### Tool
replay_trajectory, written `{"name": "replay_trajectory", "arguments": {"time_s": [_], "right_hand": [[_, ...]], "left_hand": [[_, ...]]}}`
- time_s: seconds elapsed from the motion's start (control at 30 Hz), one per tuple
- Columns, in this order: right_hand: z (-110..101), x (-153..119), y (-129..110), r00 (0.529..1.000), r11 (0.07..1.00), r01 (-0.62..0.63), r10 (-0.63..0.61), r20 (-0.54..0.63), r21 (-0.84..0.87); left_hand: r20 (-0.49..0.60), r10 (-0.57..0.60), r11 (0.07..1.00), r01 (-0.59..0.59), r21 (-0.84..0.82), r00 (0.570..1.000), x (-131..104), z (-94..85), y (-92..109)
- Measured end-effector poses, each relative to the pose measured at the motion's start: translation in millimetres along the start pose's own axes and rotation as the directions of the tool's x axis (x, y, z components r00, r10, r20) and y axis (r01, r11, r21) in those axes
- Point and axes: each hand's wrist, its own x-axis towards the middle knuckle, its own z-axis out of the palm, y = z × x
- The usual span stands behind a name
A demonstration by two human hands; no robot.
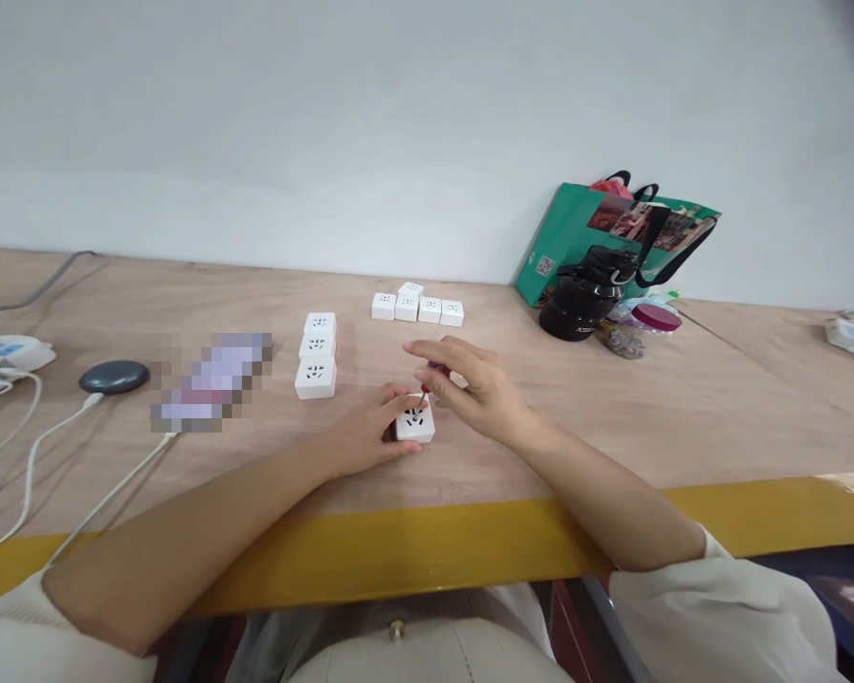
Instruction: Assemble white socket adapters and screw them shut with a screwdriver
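A white square power socket (416,433) lies face up near the front of the table. My left hand (370,427) is closed around its left side, fingers at the far edge and thumb at the near one. In my right hand (473,384) is a screwdriver (425,388), mostly covered by the fingers. Its tilted shaft reaches down to the middle of the socket's face, among the slots. Whether a screw sits under the tip is too small to tell.
Three white sockets (317,346) form a column at left; several more (418,306) stand farther back. A blurred phone (213,379), white cables (32,465) and a dark oval device (114,377) lie left. A black flask (584,299), green bag (569,228) and lidded jar (622,340) stand back right.
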Motion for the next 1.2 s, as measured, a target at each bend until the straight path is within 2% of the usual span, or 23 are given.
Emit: {"name": "replay_trajectory", "arguments": {"time_s": [0.07,0.2,0.37,0.5,0.67,0.83,1.0,1.1,1.2], "right_hand": [[0.5,-0.4,0.8,0.999,0.999,0.027,-0.028,-0.016,-0.031],[1.8,-0.8,2.4,0.996,0.996,0.087,-0.087,0.010,0.009],[1.5,0.2,3.1,0.998,0.997,0.061,-0.062,-0.027,-0.048],[-0.7,1.7,2.0,0.999,0.999,0.047,-0.047,-0.024,0.014],[-0.4,1.1,2.3,0.995,0.999,-0.016,0.013,-0.094,-0.033],[1.2,0.2,3.4,0.997,1.000,-0.021,0.021,-0.071,0.011],[1.5,-0.8,4.8,0.997,0.999,-0.019,0.016,-0.075,-0.037],[0.8,-0.4,4.7,1.000,1.000,-0.009,0.010,-0.028,0.022],[2.8,-1.3,5.1,0.997,0.998,-0.046,0.049,-0.057,0.044]], "left_hand": [[-0.002,0.013,1.000,-0.013,-0.004,1.000,0.2,-0.2,0.1],[0.002,0.011,1.000,-0.011,0.006,1.000,0.1,-0.4,0.3],[0.004,0.010,1.000,-0.010,0.013,1.000,0.1,0.4,-1.0],[0.006,0.006,1.000,-0.006,0.004,1.000,0.4,0.0,-0.4],[0.016,-0.013,1.000,0.013,0.005,1.000,-0.4,-0.4,-0.1],[-0.004,0.013,1.000,-0.013,-0.003,1.000,-1.2,0.3,-1.5],[0.011,-0.010,1.000,0.010,-0.003,1.000,-0.4,-0.2,-0.8],[0.010,-0.002,1.000,0.002,-0.002,1.000,-0.6,-0.8,-0.4],[0.017,-0.003,1.000,0.003,0.001,1.000,-1.0,-1.1,-0.3]]}}
